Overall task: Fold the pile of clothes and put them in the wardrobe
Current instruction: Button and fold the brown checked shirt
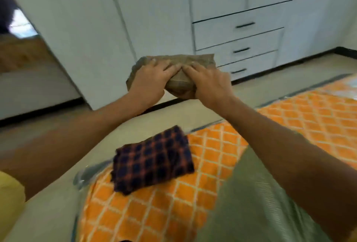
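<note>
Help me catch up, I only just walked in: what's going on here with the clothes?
A person holds a folded olive-brown garment in the air with both the left hand and the right hand, in front of the white wardrobe, whose drawers in view are closed. A folded checked cloth lies on the orange patterned bedspread below. So the garment looks folded but is not yet put away.

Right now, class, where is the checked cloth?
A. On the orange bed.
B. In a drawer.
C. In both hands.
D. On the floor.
A: the checked cloth lies on the orange bed; the left hand and right hand hold a brown cloth.
</note>
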